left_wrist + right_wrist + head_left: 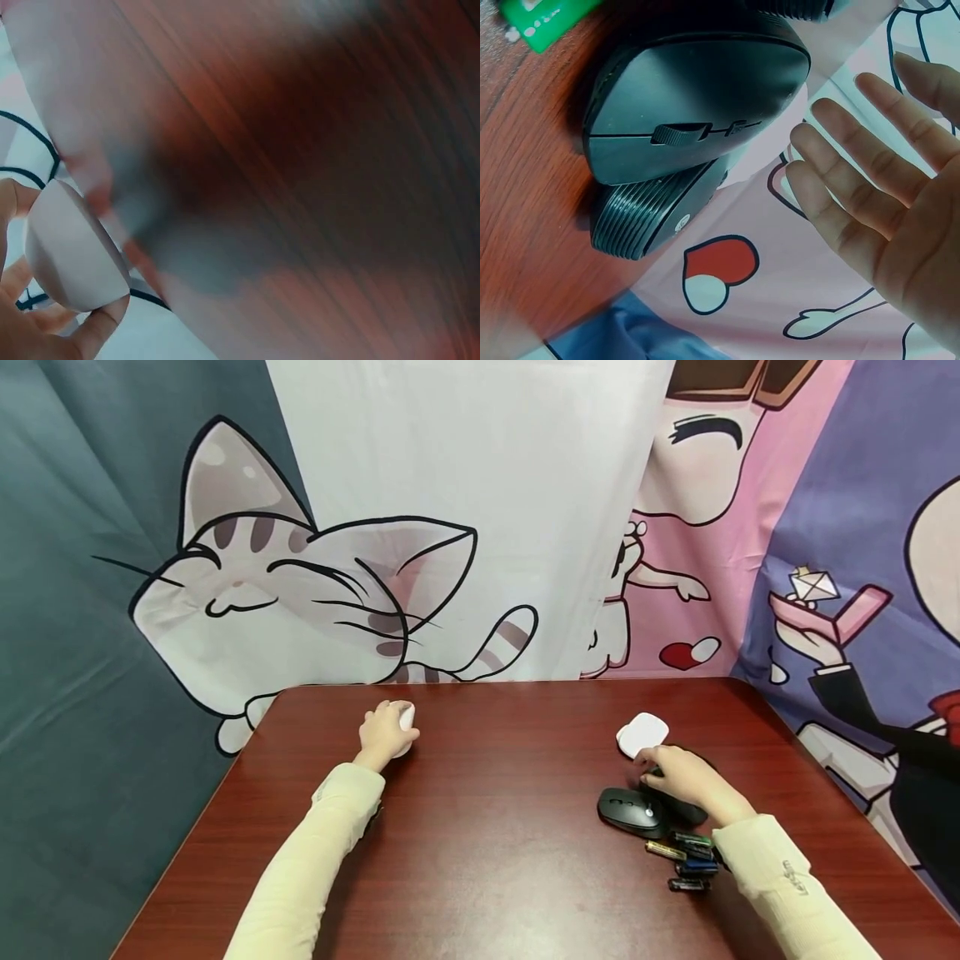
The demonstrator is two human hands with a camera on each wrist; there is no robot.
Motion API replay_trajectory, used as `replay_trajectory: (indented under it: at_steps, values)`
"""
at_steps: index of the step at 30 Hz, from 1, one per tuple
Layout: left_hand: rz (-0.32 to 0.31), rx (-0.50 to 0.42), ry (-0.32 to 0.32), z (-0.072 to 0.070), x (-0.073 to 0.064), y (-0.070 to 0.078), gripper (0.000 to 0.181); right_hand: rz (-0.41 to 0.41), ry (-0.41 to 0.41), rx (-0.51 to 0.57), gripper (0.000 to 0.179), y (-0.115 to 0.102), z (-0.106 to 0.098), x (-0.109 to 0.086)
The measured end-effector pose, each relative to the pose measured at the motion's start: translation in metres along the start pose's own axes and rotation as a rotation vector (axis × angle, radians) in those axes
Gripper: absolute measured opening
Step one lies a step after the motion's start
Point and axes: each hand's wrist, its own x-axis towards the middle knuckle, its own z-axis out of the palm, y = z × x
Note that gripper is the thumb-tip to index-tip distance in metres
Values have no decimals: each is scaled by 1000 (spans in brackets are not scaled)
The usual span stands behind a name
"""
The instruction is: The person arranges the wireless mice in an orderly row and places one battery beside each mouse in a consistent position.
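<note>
Far back on the left of the table, my left hand (384,732) grips a smooth white computer mouse (406,727). In the left wrist view its fingers curl round the edges of the white mouse (75,247). My right hand (688,778) is over a group of black mice on the right. The right wrist view shows the right hand (877,180) with fingers extended, apart from a black mouse (705,90) with a scroll wheel. Behind that sits a second black mouse (649,214) with a ribbed side. Another view of the front black mouse (630,812) is from the head.
White rounded pieces (642,735), seemingly overlapping, lie just beyond the right hand. Several batteries (693,864) lie in a cluster near the right sleeve. The reddish-brown table (487,827) ends at a printed cloth backdrop (480,460).
</note>
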Motion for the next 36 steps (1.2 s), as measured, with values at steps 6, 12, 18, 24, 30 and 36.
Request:
replay_trajectory:
  at_steps: [6,12,18,24,30,36]
  values:
    - [30,31,-21,-1,-3,-20,54,-25,-3,-31,11,-1,0,0]
    - [14,20,-36,3,-7,-28,55,1,-29,-43,14,-6,1,-1]
    - [67,15,-37,8,-3,-18,54,21,-49,-39,17,-8,1,-3]
    - [56,25,-58,10,1,-15,53,41,-66,-32,21,-9,-1,-2]
    - [57,12,-78,12,2,-16,54,59,-78,-27,23,-8,-1,-3]
    - [49,15,-82,14,1,-13,54,70,-81,-10,24,-8,1,-5]
